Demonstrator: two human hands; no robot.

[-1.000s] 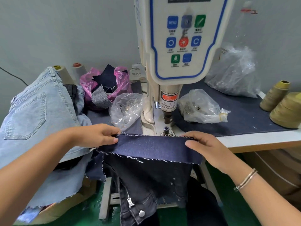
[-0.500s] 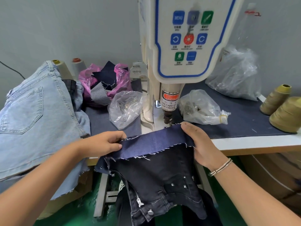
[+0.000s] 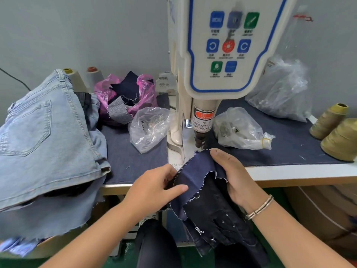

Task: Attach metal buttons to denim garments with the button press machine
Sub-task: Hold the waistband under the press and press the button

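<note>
Frayed dark denim garment now bunched closer, pinched between left hand and right hand.

Bare denim mat left of press — clear bags behind.

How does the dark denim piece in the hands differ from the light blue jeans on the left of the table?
The dark denim piece is deep navy; the light blue jeans are pale and washed. The dark piece is gripped by the left hand and the right hand just in front of the press head; the jeans lie untouched, draped over the table edge. The jeans show a back pocket; the dark piece shows a zipper. Both have frayed raw edges.
</note>
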